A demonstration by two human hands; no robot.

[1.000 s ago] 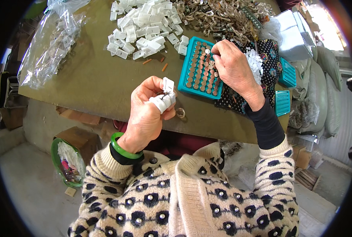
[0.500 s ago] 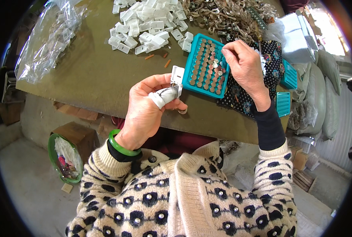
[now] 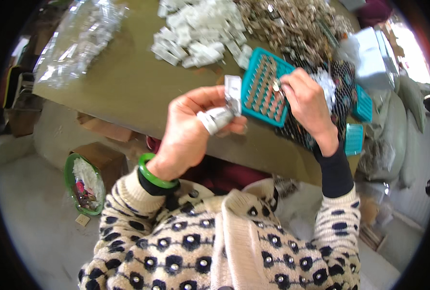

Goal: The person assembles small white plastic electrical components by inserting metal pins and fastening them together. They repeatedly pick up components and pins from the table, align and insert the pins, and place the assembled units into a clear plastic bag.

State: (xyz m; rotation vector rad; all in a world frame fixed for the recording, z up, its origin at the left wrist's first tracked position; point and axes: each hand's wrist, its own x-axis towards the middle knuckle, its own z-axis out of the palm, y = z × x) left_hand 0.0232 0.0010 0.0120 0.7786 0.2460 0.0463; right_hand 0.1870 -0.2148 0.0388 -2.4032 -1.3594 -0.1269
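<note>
My left hand (image 3: 183, 125) is closed on a small white plastic case (image 3: 233, 89), which it holds up at the left edge of a teal tray. A white wrapping (image 3: 213, 121) covers one of its fingers. Rows of small round coppery pieces (image 3: 261, 89) fill the teal tray (image 3: 247, 84). Over the tray's right side, my right hand (image 3: 308, 101) has thumb and forefinger pinched together. Right at those fingertips is a shiny silvery piece (image 3: 277, 86); motion blur hides whether it is gripped.
White plastic cases (image 3: 200, 31) are heaped at the back, beside a pile of brownish strands (image 3: 292, 24). A clear plastic bag (image 3: 82, 43) lies at the left. Dark patterned cloth (image 3: 304, 133) and smaller teal trays (image 3: 354, 139) are at the right. A green basket (image 3: 70, 176) stands on the floor.
My right hand has come down to the tray, its fingertips reaching the loose shiny pieces. My left hand still holds the white case by the tray. The whole view has shifted slightly.
</note>
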